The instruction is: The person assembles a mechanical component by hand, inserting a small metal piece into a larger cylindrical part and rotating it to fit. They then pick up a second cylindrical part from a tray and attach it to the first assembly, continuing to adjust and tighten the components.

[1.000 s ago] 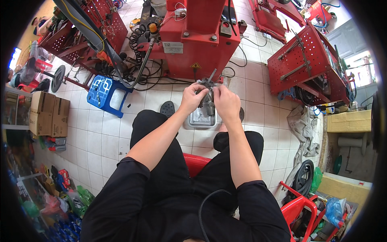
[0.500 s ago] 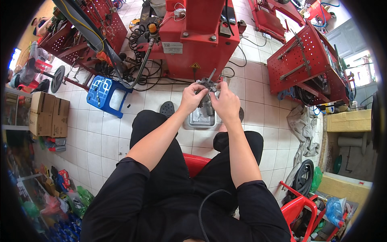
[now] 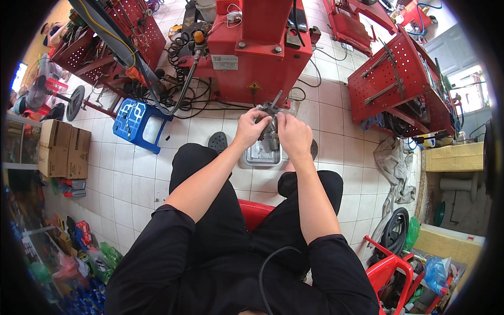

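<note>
dull grey metal part (image 3: 271, 140), silver-grey tray (image 3: 262, 164), white floor tiles (image 3: 336, 149) in a thin-lined grid, red machine (image 3: 283, 73) with a yellow warning triangle (image 3: 254, 85), blue stool (image 3: 128, 123) with paler line pattern, red panel (image 3: 380, 79) dotted with holes, brown cartons (image 3: 55, 147), black shirt (image 3: 226, 278)

Shows, at upper centre of the frame, a white label (image 3: 226, 62), too finely printed to read, on a red machine (image 3: 283, 68); below, bears a yellow triangular warning sign (image 3: 254, 85) with a lightning bolt. Includes cardboard cartons (image 3: 55, 148) at left, illegibly marked.
</note>
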`<action>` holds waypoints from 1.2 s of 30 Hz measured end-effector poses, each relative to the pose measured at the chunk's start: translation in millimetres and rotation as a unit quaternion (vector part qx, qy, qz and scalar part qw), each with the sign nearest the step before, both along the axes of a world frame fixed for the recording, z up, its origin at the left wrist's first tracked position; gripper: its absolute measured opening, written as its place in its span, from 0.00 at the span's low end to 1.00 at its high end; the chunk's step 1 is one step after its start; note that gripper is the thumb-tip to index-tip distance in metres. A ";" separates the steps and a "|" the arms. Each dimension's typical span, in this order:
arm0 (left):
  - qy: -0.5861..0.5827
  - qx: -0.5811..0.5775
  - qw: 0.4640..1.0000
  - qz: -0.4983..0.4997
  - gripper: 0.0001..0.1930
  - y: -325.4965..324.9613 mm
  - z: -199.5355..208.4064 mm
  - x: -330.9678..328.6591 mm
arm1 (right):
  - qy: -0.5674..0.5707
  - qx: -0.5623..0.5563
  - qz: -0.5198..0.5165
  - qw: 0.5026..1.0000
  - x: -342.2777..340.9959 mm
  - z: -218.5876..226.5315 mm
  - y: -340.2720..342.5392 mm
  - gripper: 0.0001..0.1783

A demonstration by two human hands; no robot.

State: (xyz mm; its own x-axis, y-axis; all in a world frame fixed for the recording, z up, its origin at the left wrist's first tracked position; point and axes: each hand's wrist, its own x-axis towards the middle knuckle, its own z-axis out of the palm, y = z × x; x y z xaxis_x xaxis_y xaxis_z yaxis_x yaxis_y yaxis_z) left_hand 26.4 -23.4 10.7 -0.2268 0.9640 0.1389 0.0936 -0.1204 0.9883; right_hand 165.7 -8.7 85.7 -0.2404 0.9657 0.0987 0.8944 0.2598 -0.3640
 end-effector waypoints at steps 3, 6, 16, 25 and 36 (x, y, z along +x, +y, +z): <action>0.002 -0.008 1.000 0.000 0.10 -0.7 1.5 -0.3 | 0.043 0.026 0.001 0.999 -0.8 4.6 -3.5 0.17; 0.008 -0.002 1.000 0.001 0.10 -0.1 0.6 -0.1 | 0.036 0.035 0.016 0.999 1.3 -0.5 -1.7 0.17; 0.006 -0.012 1.000 -0.005 0.10 -0.2 0.0 -0.2 | 0.034 0.031 0.009 0.999 0.2 -2.6 -0.8 0.15; 0.009 -0.009 1.000 -0.011 0.10 -0.2 2.5 -0.1 | 0.008 0.021 0.007 1.000 2.3 -4.5 0.3 0.15; 0.010 -0.004 1.000 -0.005 0.09 -1.1 4.2 0.2 | 0.002 0.002 0.000 1.000 -0.2 0.4 -0.6 0.16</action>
State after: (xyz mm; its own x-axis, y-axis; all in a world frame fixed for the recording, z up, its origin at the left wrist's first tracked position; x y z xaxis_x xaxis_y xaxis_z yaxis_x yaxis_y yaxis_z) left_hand 26.6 -24.5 14.9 -0.2152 0.9670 0.1361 0.1124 -0.1139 0.9871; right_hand 165.6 -9.4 86.1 -0.2394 0.9653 0.1045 0.8930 0.2611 -0.3665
